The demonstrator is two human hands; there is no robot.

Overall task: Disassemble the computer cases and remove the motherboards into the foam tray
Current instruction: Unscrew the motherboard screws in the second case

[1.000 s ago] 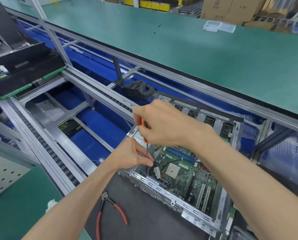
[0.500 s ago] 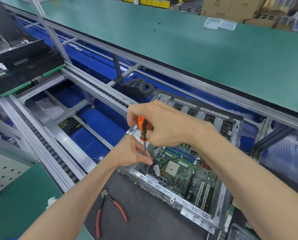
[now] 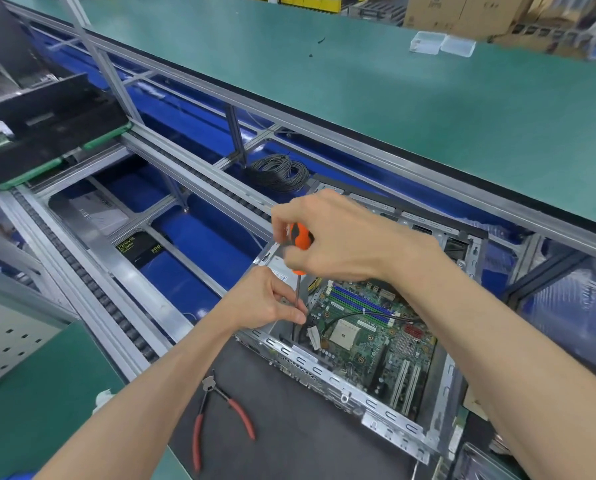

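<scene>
Turning in the right hand (image 3: 338, 237), the orange screwdriver (image 3: 300, 237) shows more handle than before while the left hand (image 3: 269, 299) pinches its shaft, so a motherboard (image 3: 369, 327) screw is probably loosening

Single head-worn wide-angle view, looking forward and down, close over the computer case (image 3: 376, 386), conveyor frame (image 3: 172, 157) beyond

Red-handled metal pliers (image 3: 220, 415) lie on a dark grey mat (image 3: 289, 441), jaws pointing away. A coil of black cable (image 3: 278, 172) sits down in the blue conveyor bed (beside an upright post). Two clear plastic boxes (image 3: 442, 44) rest on the far green tabletop (image 3: 393, 98).
</scene>
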